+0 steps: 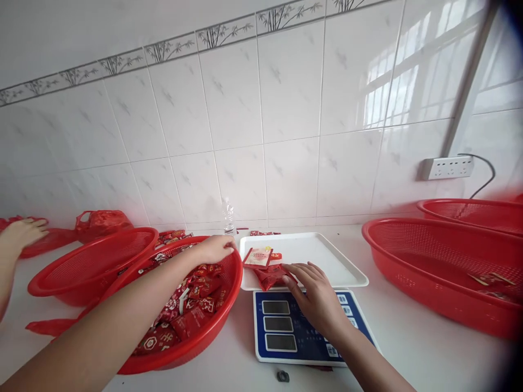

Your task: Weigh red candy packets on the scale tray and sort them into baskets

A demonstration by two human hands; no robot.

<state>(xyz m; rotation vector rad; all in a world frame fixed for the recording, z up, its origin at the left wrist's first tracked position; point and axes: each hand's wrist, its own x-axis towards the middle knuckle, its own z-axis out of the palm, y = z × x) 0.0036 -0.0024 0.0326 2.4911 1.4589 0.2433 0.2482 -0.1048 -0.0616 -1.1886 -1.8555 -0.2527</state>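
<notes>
My left hand (216, 249) is closed at the right rim of a red plastic basket (223, 321), its fingers curled over the edge. Inside that basket lie many small red printed packets (192, 321). Over the white tray (327, 261) of a scale, my right hand (316, 294) has its thumb and index finger at the right end of a shiny red packet (269, 276). The other fingers stretch forward. Against that packet lies a cream-and-red packet (258, 257). The scale's blue panel (304, 326), with three grey displays, is partly covered by my right hand and wrist.
Another red basket (93, 267) stands at left, near a red plastic bag (104, 224) and another person's hand (24, 235). Large red baskets (425, 272) stand at right. A clear bottle (229, 218) is by the wall; a small dark object (283, 375) lies in front.
</notes>
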